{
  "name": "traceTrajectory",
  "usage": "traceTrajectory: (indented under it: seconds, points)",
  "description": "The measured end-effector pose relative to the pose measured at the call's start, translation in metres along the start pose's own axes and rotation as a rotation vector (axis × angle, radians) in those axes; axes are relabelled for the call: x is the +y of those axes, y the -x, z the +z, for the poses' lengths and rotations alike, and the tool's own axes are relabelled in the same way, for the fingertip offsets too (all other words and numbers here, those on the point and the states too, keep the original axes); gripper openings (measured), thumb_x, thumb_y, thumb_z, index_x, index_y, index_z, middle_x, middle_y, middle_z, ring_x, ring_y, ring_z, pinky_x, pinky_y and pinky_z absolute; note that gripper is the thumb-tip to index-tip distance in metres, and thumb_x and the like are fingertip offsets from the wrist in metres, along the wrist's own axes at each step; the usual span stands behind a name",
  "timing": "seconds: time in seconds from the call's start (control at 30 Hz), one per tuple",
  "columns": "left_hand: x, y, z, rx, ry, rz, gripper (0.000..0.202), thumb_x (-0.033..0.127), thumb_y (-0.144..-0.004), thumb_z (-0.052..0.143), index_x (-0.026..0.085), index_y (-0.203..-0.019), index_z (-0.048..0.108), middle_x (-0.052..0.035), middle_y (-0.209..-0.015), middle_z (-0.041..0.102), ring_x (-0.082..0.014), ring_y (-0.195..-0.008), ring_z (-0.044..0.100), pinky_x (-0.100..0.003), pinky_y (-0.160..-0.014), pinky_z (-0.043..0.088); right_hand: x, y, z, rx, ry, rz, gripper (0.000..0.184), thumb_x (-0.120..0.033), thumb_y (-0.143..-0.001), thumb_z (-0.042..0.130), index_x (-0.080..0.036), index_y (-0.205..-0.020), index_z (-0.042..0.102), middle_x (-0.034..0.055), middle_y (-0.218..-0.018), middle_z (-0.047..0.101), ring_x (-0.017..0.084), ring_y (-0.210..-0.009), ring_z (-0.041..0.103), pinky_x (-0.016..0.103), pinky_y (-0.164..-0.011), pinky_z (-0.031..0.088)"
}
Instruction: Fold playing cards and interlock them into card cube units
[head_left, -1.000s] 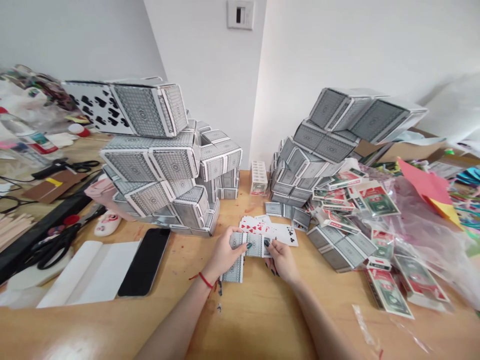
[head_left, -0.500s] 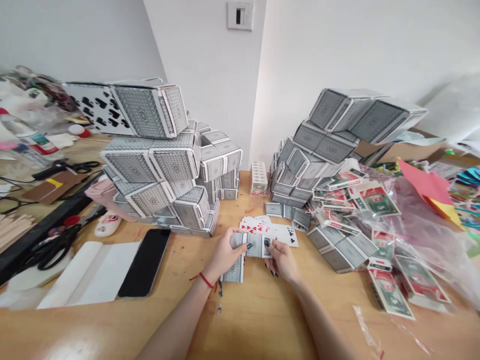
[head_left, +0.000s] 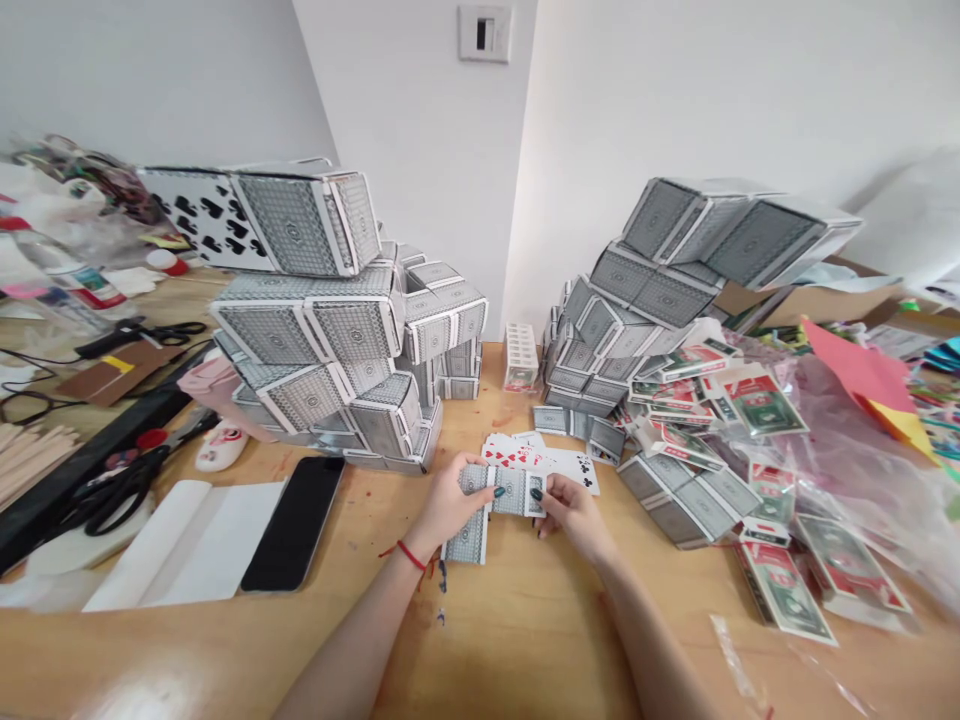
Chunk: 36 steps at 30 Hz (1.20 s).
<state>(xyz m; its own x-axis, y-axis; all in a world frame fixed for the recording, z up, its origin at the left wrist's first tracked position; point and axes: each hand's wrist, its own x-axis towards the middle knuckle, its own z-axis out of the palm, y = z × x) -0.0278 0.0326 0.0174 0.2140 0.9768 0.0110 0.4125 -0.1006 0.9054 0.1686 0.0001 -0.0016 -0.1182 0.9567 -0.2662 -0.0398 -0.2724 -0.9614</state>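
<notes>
1. The card assembly (head_left: 511, 491), at lower centre of the frame, is a row of joined playing cards with grey lattice backs and white borders, low over the counter (head_left: 510, 630).
2. The left hand (head_left: 448, 503) has its fingers closed on the left end.
3. The right hand (head_left: 576, 512) has its fingers pinching the right end.
4. The face-up cards (head_left: 541, 460) lie just behind.

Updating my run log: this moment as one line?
left hand: grips grey-backed playing cards | right hand: grips same cards | behind: face-up cards on wooden table

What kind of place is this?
Likely a home craft table. The left hand and right hand hold a card strip; blocks made of cards are stacked behind, with scissors and coloured paper at the sides.
</notes>
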Motion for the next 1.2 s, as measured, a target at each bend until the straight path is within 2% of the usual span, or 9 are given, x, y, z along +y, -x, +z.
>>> traceTrajectory:
  seconds: [0.13,0.23,0.4,0.67,1.0,1.2]
  points:
    - [0.000,0.002,0.004,-0.013,0.011,-0.025,0.029,0.028,-0.063,0.061,0.019,-0.090,0.053,0.0024,-0.075,0.056,-0.0142,-0.068,0.051,-0.024,-0.062,0.039,-0.001,-0.001,0.001,0.028,-0.009,-0.015,0.033,-0.043,-0.065,0.062,-0.019,-0.060,0.039,-0.0065,-0.043,0.050,0.009,-0.033,0.049,0.019,-0.032,0.036]
    - [-0.004,0.003,0.007,0.021,-0.004,-0.023,0.029,0.029,-0.062,0.062,0.019,-0.088,0.054,0.0023,-0.075,0.056,-0.0143,-0.068,0.051,-0.024,-0.062,0.039,0.002,-0.002,0.002,0.065,0.012,-0.022,0.030,-0.038,-0.065,0.061,-0.020,-0.059,0.038,-0.0078,-0.040,0.047,0.008,-0.029,0.046,0.018,-0.029,0.031]
    - [-0.007,0.003,0.010,0.024,-0.012,-0.023,0.031,0.031,-0.062,0.063,0.019,-0.089,0.053,0.0032,-0.070,0.056,-0.0131,-0.063,0.050,-0.024,-0.060,0.039,0.006,-0.004,0.003,0.083,0.020,-0.002,0.025,-0.032,-0.064,0.059,-0.020,-0.058,0.038,-0.0075,-0.039,0.048,0.009,-0.028,0.046,0.018,-0.028,0.030]
    - [-0.004,0.005,0.012,0.025,-0.001,-0.006,0.030,0.028,-0.063,0.063,0.019,-0.089,0.053,0.0021,-0.079,0.059,-0.0137,-0.069,0.053,-0.024,-0.063,0.040,0.007,-0.002,0.004,0.107,0.011,0.002,0.016,-0.021,-0.063,0.053,-0.020,-0.058,0.038,-0.0076,-0.038,0.048,0.009,-0.027,0.047,0.017,-0.027,0.028]
    - [0.003,0.006,0.010,0.012,-0.014,0.001,0.027,0.025,-0.064,0.062,0.020,-0.087,0.052,0.0016,-0.086,0.059,-0.0152,-0.079,0.054,-0.026,-0.071,0.040,0.007,-0.003,0.007,0.140,0.041,0.042,0.013,-0.019,-0.059,0.049,-0.021,-0.056,0.036,-0.0085,-0.036,0.045,0.010,-0.026,0.046,0.018,-0.027,0.028]
    - [0.001,0.006,0.010,0.002,-0.030,-0.005,0.027,0.024,-0.063,0.062,0.020,-0.087,0.052,0.0019,-0.084,0.059,-0.0151,-0.076,0.054,-0.026,-0.068,0.040,0.006,-0.002,0.009,0.131,0.049,0.039,0.013,-0.020,-0.058,0.048,-0.021,-0.054,0.036,-0.0069,-0.036,0.048,0.010,-0.026,0.046,0.017,-0.027,0.027]
